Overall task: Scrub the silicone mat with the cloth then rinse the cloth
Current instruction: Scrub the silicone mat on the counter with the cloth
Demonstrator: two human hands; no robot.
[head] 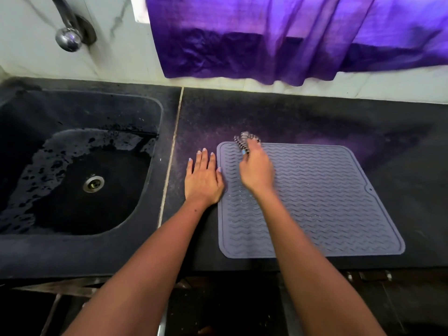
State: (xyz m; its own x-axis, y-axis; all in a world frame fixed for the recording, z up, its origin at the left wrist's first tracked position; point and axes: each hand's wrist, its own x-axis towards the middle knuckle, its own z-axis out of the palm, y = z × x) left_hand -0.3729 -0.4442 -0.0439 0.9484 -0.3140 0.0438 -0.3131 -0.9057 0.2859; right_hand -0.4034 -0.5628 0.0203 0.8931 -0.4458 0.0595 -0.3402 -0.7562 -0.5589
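A grey silicone mat (322,204) with a wavy ribbed surface lies flat on the dark counter. My right hand (257,168) is closed around a small striped cloth (243,139), which it presses onto the mat's far left corner. The cloth sticks out past my fingertips and is slightly blurred. My left hand (203,178) rests flat with fingers spread on the counter, its thumb touching the mat's left edge.
A dark sink (155,122) with a wet basin and a metal drain (93,183) lies left of the counter. A chrome tap (69,32) is mounted on the wall above it. A purple curtain (291,40) hangs behind the counter.
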